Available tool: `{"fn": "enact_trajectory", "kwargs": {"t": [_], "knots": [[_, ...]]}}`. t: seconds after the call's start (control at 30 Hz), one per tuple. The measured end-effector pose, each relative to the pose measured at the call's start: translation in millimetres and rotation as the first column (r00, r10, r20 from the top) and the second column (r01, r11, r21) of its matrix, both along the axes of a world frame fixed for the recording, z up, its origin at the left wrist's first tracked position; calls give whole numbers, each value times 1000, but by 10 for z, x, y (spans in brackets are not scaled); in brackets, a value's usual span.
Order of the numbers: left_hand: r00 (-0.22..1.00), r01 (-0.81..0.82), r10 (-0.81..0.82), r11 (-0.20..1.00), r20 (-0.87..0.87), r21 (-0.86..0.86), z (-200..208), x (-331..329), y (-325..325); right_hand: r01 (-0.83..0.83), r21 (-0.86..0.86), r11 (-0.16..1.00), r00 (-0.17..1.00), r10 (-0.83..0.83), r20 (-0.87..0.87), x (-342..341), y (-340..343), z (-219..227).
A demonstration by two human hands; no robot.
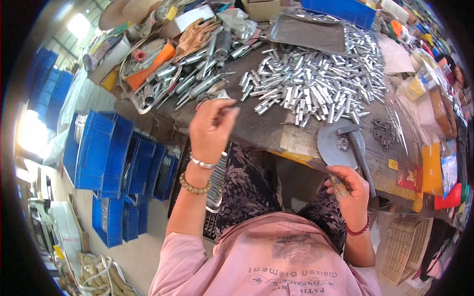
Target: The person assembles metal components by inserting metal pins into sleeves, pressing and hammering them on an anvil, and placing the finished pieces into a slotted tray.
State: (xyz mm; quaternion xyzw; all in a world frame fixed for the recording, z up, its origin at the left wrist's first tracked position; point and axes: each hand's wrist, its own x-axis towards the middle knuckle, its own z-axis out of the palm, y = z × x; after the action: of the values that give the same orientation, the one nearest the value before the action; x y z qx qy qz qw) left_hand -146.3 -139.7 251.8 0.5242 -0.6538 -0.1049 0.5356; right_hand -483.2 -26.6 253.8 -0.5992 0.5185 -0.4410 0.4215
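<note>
Object (338,186), brownish, hard to identify, at right hand (356,191), left hand (210,126) blurred

In the right hand (349,191), one piece (339,187); just beyond, one hammer (360,154), one disc (327,143); farther, one tray (308,33) (pins (313,93) past counting). Behind the left hand (212,122), two bracelets (194,186); behind the right, one.

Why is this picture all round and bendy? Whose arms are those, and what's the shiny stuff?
A person wears a wide, bendy-looking camera on their head. It looks down at their own bare left hand and right hand. On the bench lies a big heap of shiny metal pieces, and a hammer lies partly across a round grey plate. The right hand holds a small brownish thing, too unclear to name. I can't tell whether the left holds anything.
</note>
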Motion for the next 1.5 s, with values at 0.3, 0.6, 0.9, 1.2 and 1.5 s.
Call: {"fn": "enact_trajectory", "kwargs": {"t": [0.3, 0.6, 0.9, 1.2, 1.5], "knots": [[815, -122, -60, 955, 576, 271, 117, -534, -315, 28, -176, 984, 979, -62, -192, -249, 195, 279], [917, -17, -109, 950, 383, 311, 70, -594, -302, 370, -471, 801, 657, -584, -477, -1326, -139, 446], [782, 561, -308, 725, -541, 399, 193, -885, 78, 436, -370, 820, 255, -507, -823, -2090, -995, 70], [715, 691, -477, 593, -512, 412, 40, -1384, 202, 465, -280, 840, 335, -459, -823, -2165, -943, 103], [797, 531, -570, 819, 199, 216, 130, -1456, 239, 341, -303, 890, 158, -372, -915, -2024, -962, 224]]}}
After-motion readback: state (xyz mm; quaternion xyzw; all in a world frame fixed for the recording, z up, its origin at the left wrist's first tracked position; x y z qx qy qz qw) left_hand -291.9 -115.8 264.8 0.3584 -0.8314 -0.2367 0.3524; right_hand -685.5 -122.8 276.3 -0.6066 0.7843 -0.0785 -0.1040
